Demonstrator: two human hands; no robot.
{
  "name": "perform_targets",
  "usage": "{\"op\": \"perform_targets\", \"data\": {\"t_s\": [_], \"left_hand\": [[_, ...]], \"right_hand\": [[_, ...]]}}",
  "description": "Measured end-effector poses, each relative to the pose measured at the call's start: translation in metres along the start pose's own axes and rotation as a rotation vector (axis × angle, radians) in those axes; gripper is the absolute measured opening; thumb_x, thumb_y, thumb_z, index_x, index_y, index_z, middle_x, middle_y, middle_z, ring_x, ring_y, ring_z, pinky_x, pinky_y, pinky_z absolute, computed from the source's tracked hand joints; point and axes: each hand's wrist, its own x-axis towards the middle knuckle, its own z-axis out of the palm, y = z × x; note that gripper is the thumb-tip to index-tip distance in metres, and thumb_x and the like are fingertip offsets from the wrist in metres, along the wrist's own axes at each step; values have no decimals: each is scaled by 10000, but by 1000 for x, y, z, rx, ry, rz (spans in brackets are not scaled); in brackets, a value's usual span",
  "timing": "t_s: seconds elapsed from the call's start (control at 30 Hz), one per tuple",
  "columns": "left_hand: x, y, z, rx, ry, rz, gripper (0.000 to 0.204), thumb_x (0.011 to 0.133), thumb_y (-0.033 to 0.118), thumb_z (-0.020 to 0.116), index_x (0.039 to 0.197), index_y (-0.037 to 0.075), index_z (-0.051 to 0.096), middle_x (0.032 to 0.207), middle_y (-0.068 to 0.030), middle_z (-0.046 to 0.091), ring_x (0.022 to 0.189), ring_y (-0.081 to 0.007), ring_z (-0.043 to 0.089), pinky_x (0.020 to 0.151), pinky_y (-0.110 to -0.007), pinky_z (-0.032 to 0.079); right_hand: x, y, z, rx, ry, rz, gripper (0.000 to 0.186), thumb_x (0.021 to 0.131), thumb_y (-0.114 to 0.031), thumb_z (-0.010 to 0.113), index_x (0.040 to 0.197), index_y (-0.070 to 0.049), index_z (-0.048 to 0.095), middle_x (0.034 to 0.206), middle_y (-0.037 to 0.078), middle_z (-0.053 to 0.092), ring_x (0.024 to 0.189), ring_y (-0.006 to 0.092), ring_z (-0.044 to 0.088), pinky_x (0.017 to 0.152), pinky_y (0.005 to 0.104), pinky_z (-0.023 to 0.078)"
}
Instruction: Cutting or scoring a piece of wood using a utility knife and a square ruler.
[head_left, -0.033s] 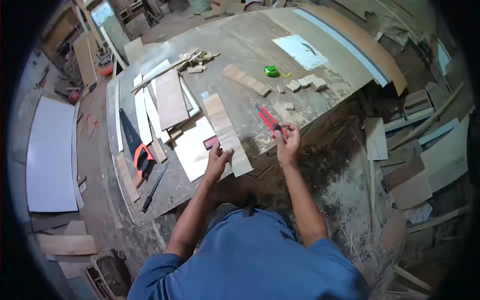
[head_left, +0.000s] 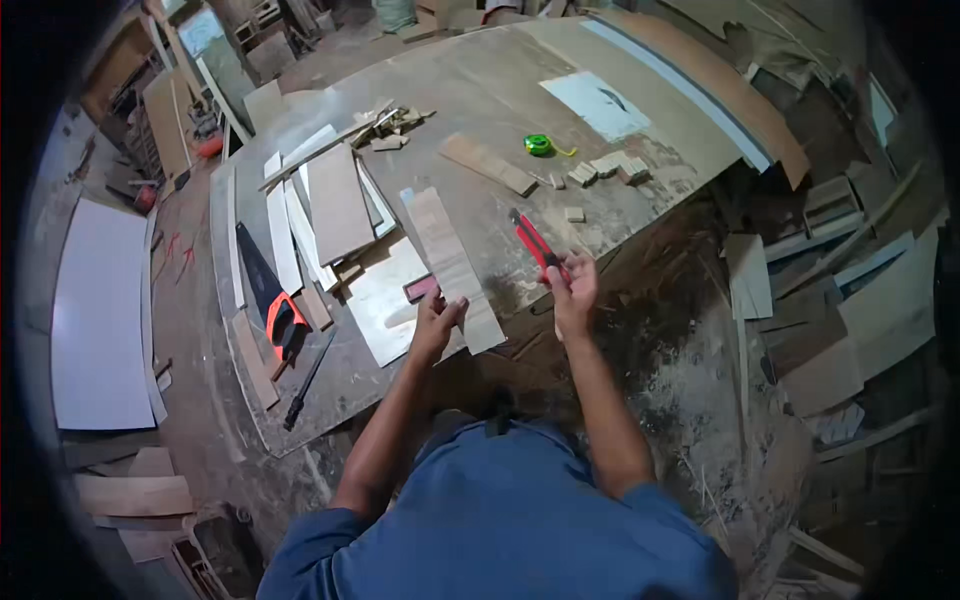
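My left hand is closed at the near edge of the worktable, gripping a small pink-and-dark flat case. Beneath and beside it lies a long thin wood strip, its near end jutting past the table edge. A pale board lies to the left of that strip. Held up in my right hand, just off the table edge, is a red-and-black utility knife, pointing away and to the left. Whether its blade is out is too small to tell.
On the worktable are a handsaw with an orange handle, a dark slim tool, stacked boards, a green tape measure and several small wood blocks. Offcuts litter the floor at right.
The utility knife has tilted slightly in my right hand, and the fingers have shifted on it. The case in my left hand has turned a little, showing more of its dark edge.
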Motion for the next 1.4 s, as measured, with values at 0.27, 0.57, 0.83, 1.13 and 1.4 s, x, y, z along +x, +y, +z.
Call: {"op": "perform_targets", "data": {"t_s": [0.27, 0.57, 0.83, 1.13, 1.4], "left_hand": [[10, 12, 18, -70, -14, 35, 323, 938, 131, 600, 1231, 31, 509, 992, -20, 612, 870, -96, 572, 748, -250, 471], [-21, 22, -36, -30, -50, 61, 351, 921, 104, 618, 1239, 24, 493, 977, -33, 622, 863, -116, 601, 759, -273, 493], [-57, 31, -128, 15, 34, 50, 400, 912, 100, 621, 1277, 23, 478, 1062, -75, 640, 916, -141, 622, 815, -288, 507], [-88, 28, -208, 58, 66, 0, 339, 913, 127, 641, 1192, 5, 491, 947, -50, 596, 856, -113, 586, 724, -267, 483], [-88, 13, -221, 0, -183, -164, 328, 963, 180, 542, 1254, 39, 487, 946, -14, 585, 744, -82, 516, 584, -239, 408]], "right_hand": [[-38, -53, 13, 451, -251, 652, 438, 903, -29, 588, 1304, -61, 414, 1143, 125, 600, 787, 194, 635, 672, 277, 512], [-40, -25, 52, 359, -267, 528, 263, 981, -201, 561, 1174, -24, 532, 815, -2, 537, 620, 81, 482, 554, 233, 416], [-71, 2, 105, -231, -138, 317, 266, 951, -282, 629, 1015, -26, 592, 765, 19, 638, 572, 61, 541, 507, 195, 412], [-116, -2, 157, 165, -253, 379, 269, 982, -110, 499, 1235, -69, 419, 1028, 139, 602, 744, 149, 655, 596, 250, 535], [-164, -12, 152, -5, -85, 276, 360, 1002, -104, 445, 1360, -98, 467, 867, 13, 552, 619, 51, 477, 546, 205, 431]]}}
